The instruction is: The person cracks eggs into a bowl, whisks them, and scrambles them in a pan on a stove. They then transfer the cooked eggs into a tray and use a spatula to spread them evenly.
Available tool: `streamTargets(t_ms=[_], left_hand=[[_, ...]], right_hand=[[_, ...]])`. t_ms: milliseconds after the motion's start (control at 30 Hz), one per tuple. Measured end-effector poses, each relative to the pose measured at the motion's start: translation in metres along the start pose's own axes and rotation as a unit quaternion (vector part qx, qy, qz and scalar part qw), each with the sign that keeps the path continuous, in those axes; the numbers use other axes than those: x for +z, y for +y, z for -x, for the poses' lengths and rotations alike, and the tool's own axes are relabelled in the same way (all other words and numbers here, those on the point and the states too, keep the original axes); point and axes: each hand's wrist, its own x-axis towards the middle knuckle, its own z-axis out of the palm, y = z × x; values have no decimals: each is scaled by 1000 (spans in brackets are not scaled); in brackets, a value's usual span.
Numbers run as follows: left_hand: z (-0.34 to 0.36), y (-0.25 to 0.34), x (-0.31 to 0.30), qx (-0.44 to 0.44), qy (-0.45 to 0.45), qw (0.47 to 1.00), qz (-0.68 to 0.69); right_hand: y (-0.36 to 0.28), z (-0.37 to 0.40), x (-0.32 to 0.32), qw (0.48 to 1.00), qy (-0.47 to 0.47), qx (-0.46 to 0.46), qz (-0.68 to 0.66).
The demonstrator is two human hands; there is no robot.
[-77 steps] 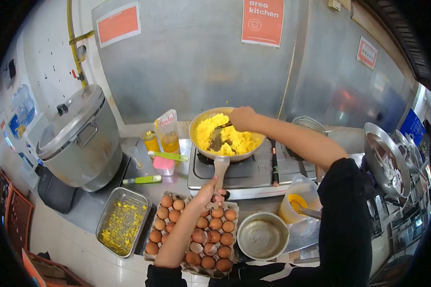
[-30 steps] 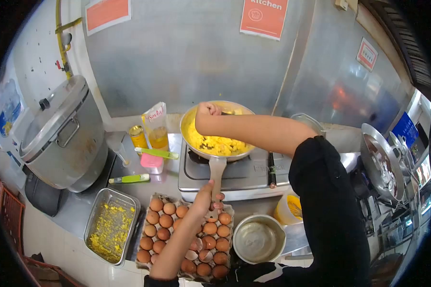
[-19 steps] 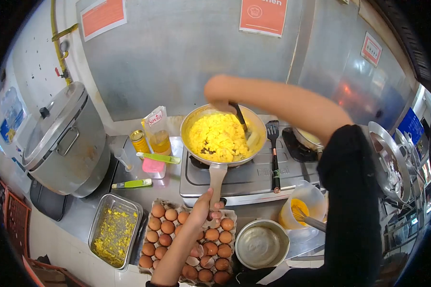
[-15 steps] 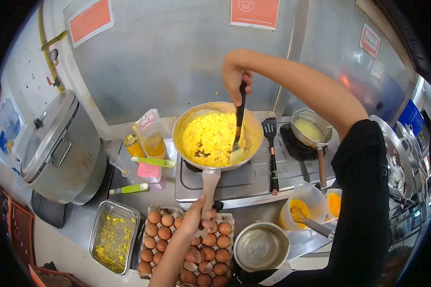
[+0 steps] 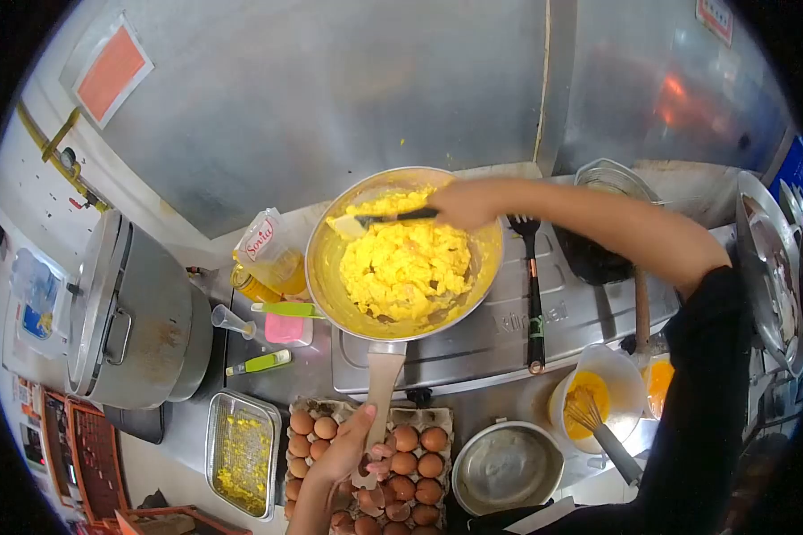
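The left hand [image 5: 348, 448] is wrapped around the pale handle [image 5: 382, 385] of the frying pan [image 5: 321, 276], which sits on the left burner of the gas stove [image 5: 500, 330] at the back of the counter [image 5: 299, 379]. The right hand [image 5: 464, 203] is closed on a dark-handled spatula [image 5: 393, 217], its pale blade lying at the pan's far-left rim against the heap of scrambled egg [image 5: 401, 267]. An egg tray [image 5: 419, 440] lies at the counter's front edge under the left hand, a steel bowl [image 5: 507, 468] just beside it. A slotted turner [image 5: 533, 285] rests on the stove between the burners.
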Motion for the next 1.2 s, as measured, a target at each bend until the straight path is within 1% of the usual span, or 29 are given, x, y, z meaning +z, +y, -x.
streamTargets(t_ms=[67, 133, 200, 233, 300, 333, 400, 433, 500, 533, 600, 633, 700, 733, 800, 833, 900, 933, 1000, 1067, 1100, 1167, 1200], left_hand=[[1, -2, 0, -6, 9, 1000, 11], [-1, -3, -3, -8, 13, 1000, 22], [-1, -5, -4, 6, 15, 999, 29], [-2, -6, -5, 5, 16, 999, 29], [-2, -5, -4, 4, 21, 999, 37], [-2, -4, -2, 3, 21, 999, 33], [-2, -2, 2, 12, 62, 997, 33], [-3, -2, 0, 9, 62, 997, 33], [-3, -4, -4, -2, 30, 998, 55], [-4, -3, -6, -4, 32, 998, 56], [-3, -3, -7, -7, 14, 997, 76], [-2, -1, -4, -10, 18, 997, 79], [0, 7, 3, -21, 27, 998, 45], [0, 8, 4, -21, 30, 998, 47], [0, 10, 5, -22, 56, 998, -23], [0, 10, 4, -21, 58, 998, -21], [0, 10, 2, -39, 38, 998, 16], [0, 11, 2, -39, 39, 998, 14], [0, 8, 0, -41, 24, 998, 30], [-1, 3, -4, -38, 13, 998, 50], [-2, 2, -6, -32, 5, 997, 68], [-2, 4, -3, -33, 16, 997, 61], [-3, 4, -2, -32, 24, 998, 54]], right_hand=[[-5, 40, -38, 993, 46, -23, 109], [-8, 72, -67, 986, 54, -40, 152], [-18, 104, -90, 972, 93, -37, 211], [-18, 111, -97, 972, 93, -37, 211], [-15, 119, -105, 929, 67, -58, 358], [-14, 120, -105, 930, 69, -56, 356], [-13, 120, -100, 907, -3, -57, 417], [-11, 116, -97, 908, -5, -57, 415], [-10, 106, -86, 937, -50, -71, 339], [-10, 99, -81, 938, -51, -73, 336], [-12, 86, -68, 957, -64, -77, 271], [-12, 81, -64, 958, -66, -81, 268], [-15, 70, -56, 975, -93, -83, 185], [-18, 65, -52, 975, -94, -87, 184], [-26, 53, -41, 991, -73, -84, 71], [-26, 43, -29, 991, -74, -87, 72], [-33, 29, -12, 1000, 31, -4, 0], [-30, 27, -16, 999, 42, -20, 17], [-20, 35, -46, 988, 64, -54, 131], [-14, 44, -79, 982, -2, -29, 188], [-14, 51, -90, 982, -3, -30, 187], [-12, 61, -101, 956, -76, -1, 283], [-10, 61, -98, 957, -77, -2, 280]])
